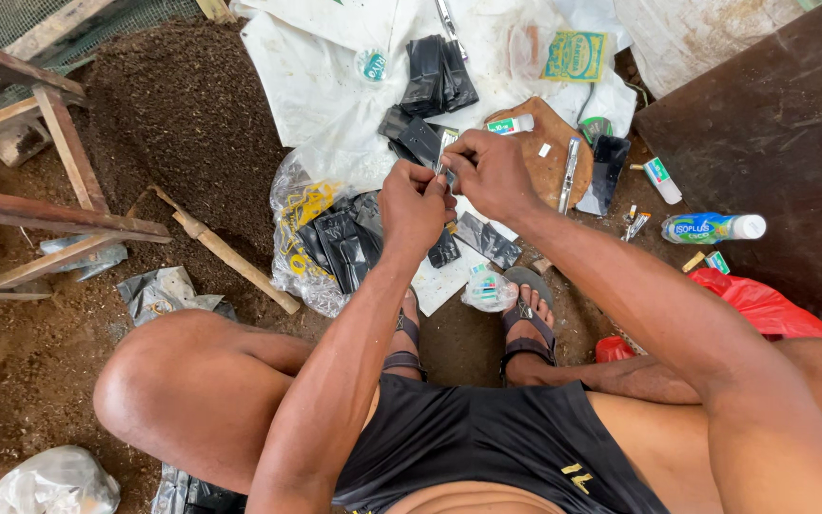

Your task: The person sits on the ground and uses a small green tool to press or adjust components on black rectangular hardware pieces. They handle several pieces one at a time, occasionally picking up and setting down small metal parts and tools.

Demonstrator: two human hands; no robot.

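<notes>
Squatting low over bare dirt floor (pixel 30 371), knees spread wide. Both hands raised together above the clutter, knuckles nearly touching. Left hand (pixel 415 202) curled tight, fingertips pinched narrow on the lower end of a small silvery strip (pixel 443 150). Right hand (pixel 489 171) closed just as narrow on the same strip from the other side, thumb and forefinger pressed to it. Hard to tell what the strip is; too small and half hidden by fingers.

Directly under the hands: a clear plastic bag (pixel 308 249) stuffed with small black pouches (pixel 342 244), more black pouches (pixel 438 74) stacked farther up on a white sheet (pixel 308 86). Just right of the hands, a round wooden board (pixel 546 150) with a thin metal tool (pixel 569 173) lying across it. Beyond that, a plastic bottle (pixel 713 227) lying on its side, near the edge of a dark brown board (pixel 773 143). Red bag (pixel 763 305) tucked beside the right knee.

To the left, a heap of dark soil (pixel 183 114), a wooden handle (pixel 225 252) slanting across its foot, wooden frame rails (pixel 40 219) crowding the left edge. Sandalled feet (pixel 525 324) planted between the knees. Little open ground: only a narrow patch of dirt between feet and sheet edge, and a broader stretch at lower left.
</notes>
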